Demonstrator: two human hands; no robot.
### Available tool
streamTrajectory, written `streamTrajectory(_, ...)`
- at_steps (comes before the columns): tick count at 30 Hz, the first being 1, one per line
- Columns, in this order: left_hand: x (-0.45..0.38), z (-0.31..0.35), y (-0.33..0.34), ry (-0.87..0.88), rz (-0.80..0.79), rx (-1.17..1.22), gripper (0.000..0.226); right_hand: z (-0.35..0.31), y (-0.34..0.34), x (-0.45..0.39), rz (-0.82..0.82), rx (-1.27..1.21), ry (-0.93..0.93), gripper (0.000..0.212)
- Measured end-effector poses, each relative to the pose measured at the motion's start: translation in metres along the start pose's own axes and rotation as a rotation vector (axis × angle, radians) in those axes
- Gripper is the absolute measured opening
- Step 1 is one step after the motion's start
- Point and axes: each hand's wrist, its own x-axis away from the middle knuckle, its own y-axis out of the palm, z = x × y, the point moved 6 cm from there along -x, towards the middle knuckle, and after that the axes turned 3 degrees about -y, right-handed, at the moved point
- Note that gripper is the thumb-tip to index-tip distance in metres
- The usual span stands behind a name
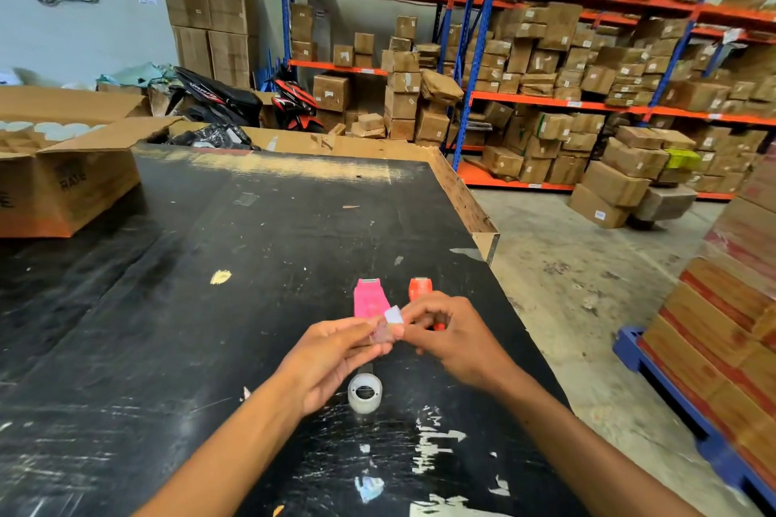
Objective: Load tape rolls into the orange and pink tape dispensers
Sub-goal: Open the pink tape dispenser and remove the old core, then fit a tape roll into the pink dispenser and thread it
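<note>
Centrally, a small clear piece of tape with a pale tab end [389, 325]: held above the surface, pinched between both hands. Left hand [331, 357]: fingers narrowed on the piece's left edge. Right hand [451, 338]: fingertips closed on the tab end from the right; the two hands almost touch.

Pink plastic tape dispenser [368, 298]: lies flat on the surface just beyond the hands, its metal-toothed end pointing away from the person; the near end is hidden behind the held tape.

Orange plastic tape dispenser [420, 289]: lies just beside the pink one, to its right, apart from it; the right hand covers most of its body, with a bit of orange showing under the fingers.

Clear roll of tape with a white core [365, 392]: stands on the surface below the hands, near the left wrist, well short of both dispensers, in neither one.

Black, scuffed work surface [210, 306]: carries all items; flecked with paper scraps and white scrape marks.

Open brown cardboard carton [67, 180]: on the surface's far left corner.

Blue-and-orange steel racking [474, 67]: beyond the surface, stacked with brown parcels.

Red-and-black scooter [294, 101]: parked by the racking.
</note>
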Motion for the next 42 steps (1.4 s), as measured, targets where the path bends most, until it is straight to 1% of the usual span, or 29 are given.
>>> streamTrajectory(2, 0.001, 0.003, -0.007, 0.031, 0.044, -0.002, 0.018, 0.007, -0.006, 0.002, -0.022, 0.117, 0.042, 0.013)
streamTrajectory(4, 0.002, 0.006, -0.014, 0.067, 0.083, 0.003, 0.015, 0.021, -0.004, 0.007, -0.151, 0.347, 0.126, 0.018)
streamTrajectory(6, 0.004, 0.008, -0.020, 0.080, 0.095, 0.009, 0.013, 0.036, 0.003, 0.018, -0.311, 0.544, 0.223, 0.016)
streamTrajectory(9, 0.009, 0.006, -0.027, 0.073, 0.104, 0.007, 0.013, 0.048, 0.013, 0.032, -0.440, 0.716, 0.296, 0.020)
streamTrajectory(12, 0.013, 0.003, -0.035, 0.063, 0.115, 0.031, 0.014, 0.041, 0.015, 0.029, -0.461, 0.791, 0.317, 0.030)
streamTrajectory(14, 0.015, 0.003, -0.039, 0.068, 0.128, 0.039, 0.014, 0.030, 0.018, 0.021, -0.431, 0.815, 0.265, 0.035)
streamTrajectory(16, 0.018, 0.002, -0.045, 0.072, 0.152, 0.030, 0.014, 0.021, 0.030, 0.012, -0.409, 0.786, 0.207, 0.040)
streamTrajectory(18, 0.021, 0.000, -0.051, 0.072, 0.186, -0.017, 0.014, 0.018, 0.047, 0.007, -0.410, 0.767, 0.159, 0.048)
streamTrajectory(21, 0.024, -0.004, -0.058, 0.085, 0.224, -0.050, 0.013, 0.023, 0.072, 0.007, -0.444, 0.822, 0.110, 0.063)
streamTrajectory(23, 0.027, -0.005, -0.061, 0.092, 0.232, -0.031, 0.013, 0.029, 0.081, 0.006, -0.449, 0.840, 0.101, 0.062)
streamTrajectory(24, 0.027, -0.007, -0.062, 0.094, 0.233, -0.024, 0.013, 0.030, 0.080, 0.006, -0.428, 0.814, 0.108, 0.060)
streamTrajectory(25, 0.029, -0.006, -0.064, 0.102, 0.235, -0.015, 0.013, 0.030, 0.078, 0.002, -0.383, 0.730, 0.130, 0.057)
streamTrajectory(26, 0.029, -0.006, -0.064, 0.107, 0.233, -0.006, 0.014, 0.031, 0.071, 0.000, -0.314, 0.569, 0.188, 0.056)
streamTrajectory(27, 0.029, -0.006, -0.065, 0.112, 0.232, 0.001, 0.014, 0.032, 0.063, -0.002, -0.242, 0.354, 0.262, 0.058)
streamTrajectory(29, 0.028, -0.005, -0.065, 0.128, 0.229, 0.009, 0.013, 0.032, 0.055, -0.004, -0.160, -0.059, 0.349, 0.060)
streamTrajectory(30, 0.027, -0.005, -0.062, 0.133, 0.218, 0.007, 0.014, 0.029, 0.053, -0.005, -0.156, -0.175, 0.346, 0.059)
streamTrajectory(31, 0.026, -0.005, -0.060, 0.142, 0.205, 0.000, 0.014, 0.026, 0.053, -0.005, -0.167, -0.232, 0.327, 0.057)
streamTrajectory(34, 0.025, -0.001, -0.053, 0.188, 0.180, -0.072, 0.018, 0.020, 0.053, -0.003, -0.190, -0.223, 0.247, 0.052)
streamTrajectory(38, 0.026, 0.008, -0.040, 0.277, 0.169, -0.139, 0.022, 0.015, 0.047, -0.004, -0.159, -0.179, 0.142, 0.038)
streamTrajectory(40, 0.026, 0.011, -0.035, 0.317, 0.190, -0.145, 0.021, 0.014, 0.045, -0.004, -0.121, -0.193, 0.102, 0.041)
streamTrajectory(42, 0.027, 0.013, -0.030, 0.343, 0.202, -0.178, 0.018, 0.017, 0.045, -0.005, -0.081, -0.194, 0.087, 0.050)
